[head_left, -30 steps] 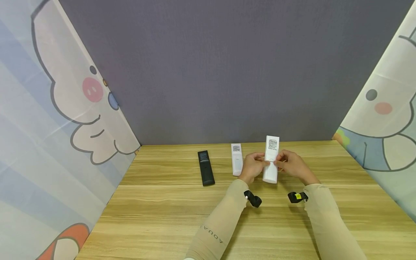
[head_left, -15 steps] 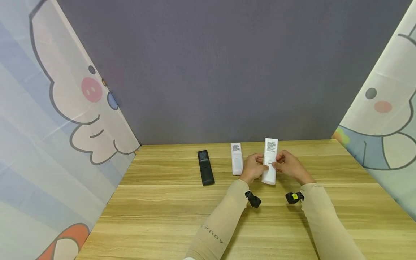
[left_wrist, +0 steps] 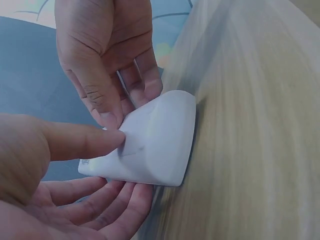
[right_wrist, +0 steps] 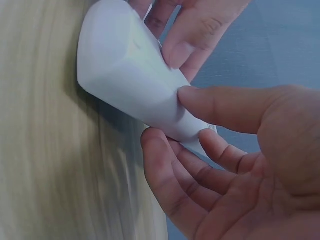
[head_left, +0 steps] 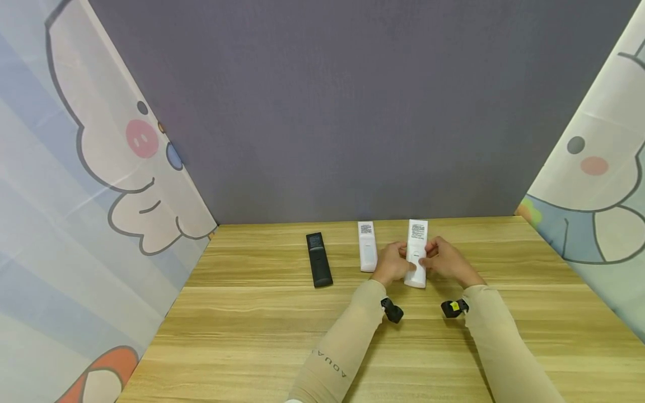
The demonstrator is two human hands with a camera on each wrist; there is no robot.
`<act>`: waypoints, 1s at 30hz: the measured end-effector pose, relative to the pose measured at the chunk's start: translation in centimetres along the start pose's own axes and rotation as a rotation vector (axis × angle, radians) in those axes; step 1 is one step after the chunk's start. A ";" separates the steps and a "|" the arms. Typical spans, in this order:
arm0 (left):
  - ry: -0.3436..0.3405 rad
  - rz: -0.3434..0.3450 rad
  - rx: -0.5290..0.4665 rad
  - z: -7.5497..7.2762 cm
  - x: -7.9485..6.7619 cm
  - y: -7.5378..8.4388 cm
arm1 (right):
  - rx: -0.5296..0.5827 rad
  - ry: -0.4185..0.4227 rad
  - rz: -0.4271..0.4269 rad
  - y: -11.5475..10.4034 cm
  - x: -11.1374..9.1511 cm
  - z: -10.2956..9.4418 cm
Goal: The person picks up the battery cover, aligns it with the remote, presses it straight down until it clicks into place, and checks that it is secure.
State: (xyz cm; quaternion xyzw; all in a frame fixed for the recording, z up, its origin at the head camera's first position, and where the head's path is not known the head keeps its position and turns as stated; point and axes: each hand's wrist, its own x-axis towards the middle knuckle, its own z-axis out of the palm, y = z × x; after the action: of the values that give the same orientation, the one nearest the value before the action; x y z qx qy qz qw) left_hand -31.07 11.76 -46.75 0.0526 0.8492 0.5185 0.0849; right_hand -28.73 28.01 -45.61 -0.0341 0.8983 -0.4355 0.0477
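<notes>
A white remote control [head_left: 417,244] lies back side up between my hands, its printed label at the far end. From the left, my left hand [head_left: 391,265] grips its edge, thumb on the back cover and fingers along the side and underneath. My right hand [head_left: 447,262] holds the opposite edge, with the thumb also on the cover. In the left wrist view the remote's rounded near end [left_wrist: 172,137] is at the tabletop; whether it touches I cannot tell. The right wrist view shows both thumbs on the back of the remote [right_wrist: 112,60]. Its button side is hidden.
Left of my hands, a smaller white remote [head_left: 368,251] lies back side up on the wooden table [head_left: 242,336]. Further left is a black remote [head_left: 319,263], slightly slanted. A dark grey panel [head_left: 322,112] rises behind the table, with cartoon-print curtains [head_left: 40,235] at the sides.
The held white remote has come down towards the table and slightly to the left. Both thumbs have slid nearer its lower end; the right hand shifted a little left. Other remotes stay put.
</notes>
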 end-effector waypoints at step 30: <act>-0.009 0.113 0.216 0.2 -0.2 -0.8 | -0.021 -0.037 0.061 0.6 0.3 0.6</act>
State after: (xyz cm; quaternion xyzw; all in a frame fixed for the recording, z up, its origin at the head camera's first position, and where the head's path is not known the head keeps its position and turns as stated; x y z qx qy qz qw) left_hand -30.86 11.50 -47.51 0.1115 0.8954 0.4277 0.0530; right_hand -28.97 27.91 -46.51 -0.0153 0.9024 -0.4237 0.0774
